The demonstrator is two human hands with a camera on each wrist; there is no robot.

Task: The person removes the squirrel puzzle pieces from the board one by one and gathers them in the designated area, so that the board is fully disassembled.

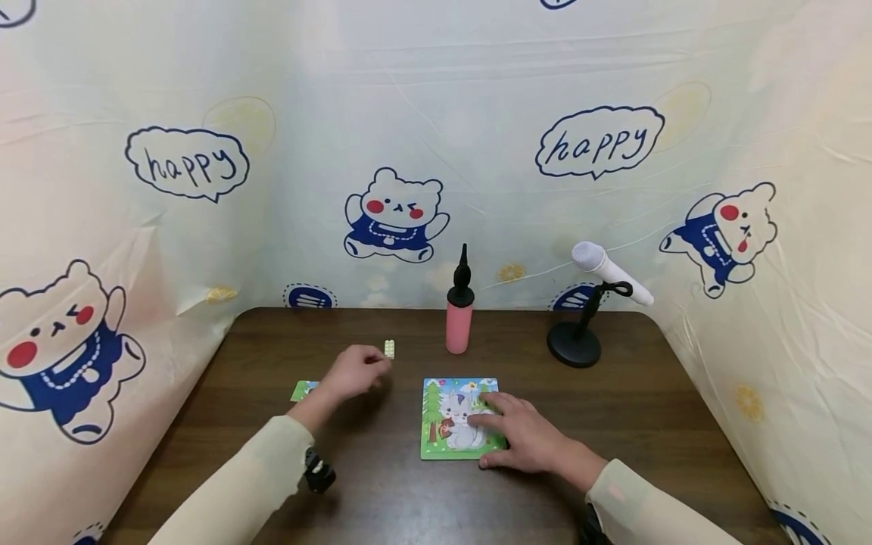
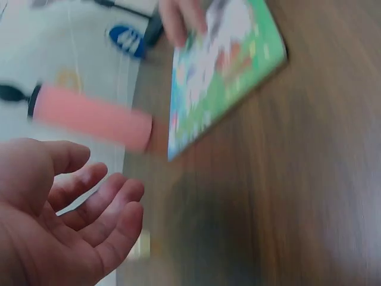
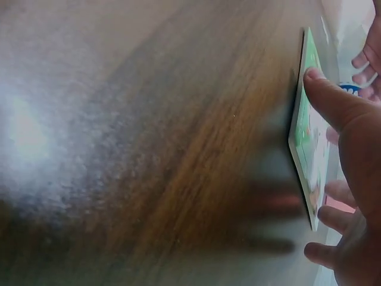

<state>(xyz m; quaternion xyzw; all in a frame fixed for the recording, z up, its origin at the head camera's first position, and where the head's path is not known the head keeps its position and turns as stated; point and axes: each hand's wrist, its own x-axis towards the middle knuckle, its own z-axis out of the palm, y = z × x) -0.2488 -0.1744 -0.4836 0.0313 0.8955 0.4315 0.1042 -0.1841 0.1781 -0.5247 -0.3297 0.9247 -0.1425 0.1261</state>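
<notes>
A flat square picture board [image 1: 458, 420] lies on the table, printed with a white cartoon animal among green trees. My right hand [image 1: 527, 435] rests at its right side, fingers spread over the picture, and in the right wrist view the thumb [image 3: 333, 98] lies on its edge. To the left, my left hand [image 1: 357, 371] hovers over the table with loosely curled fingers and an empty palm [image 2: 71, 220]. Just beyond its fingertips lies a small pale yellow studded piece [image 1: 389, 349]. A small green printed piece [image 1: 303, 390] is partly hidden behind my left wrist.
Behind the board stands a pink hand pump [image 1: 459, 325] with a black nozzle. At the back right, a white microphone [image 1: 611, 272] sits on a black round-based stand [image 1: 574, 344]. A printed cloth [image 1: 490, 76] hangs around the dark wooden table [image 1: 409, 507].
</notes>
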